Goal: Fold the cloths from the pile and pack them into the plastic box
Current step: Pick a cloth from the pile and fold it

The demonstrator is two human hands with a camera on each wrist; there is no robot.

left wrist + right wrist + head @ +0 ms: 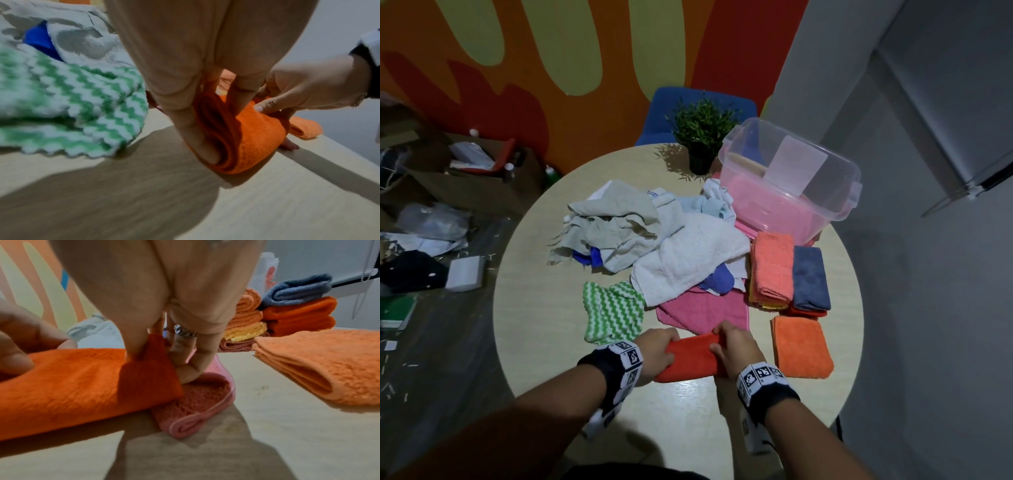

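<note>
while both hands grip it, red cloth (693, 356) lies left-right between them: left hand (657, 356) pinches left end, right hand (736, 349) pinches right end, neither nearer.

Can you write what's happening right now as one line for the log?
step: folding | left hand: grips orange cloth | right hand: grips same cloth | box: open, none of these cloths packed yet | pile: unfolded

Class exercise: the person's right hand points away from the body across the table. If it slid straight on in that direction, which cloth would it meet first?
Most likely the pink cloth: it lies directly beyond the right hand, whose grip is on the red-orange cloth. Its near corner already shows under that cloth in the right wrist view.
</note>
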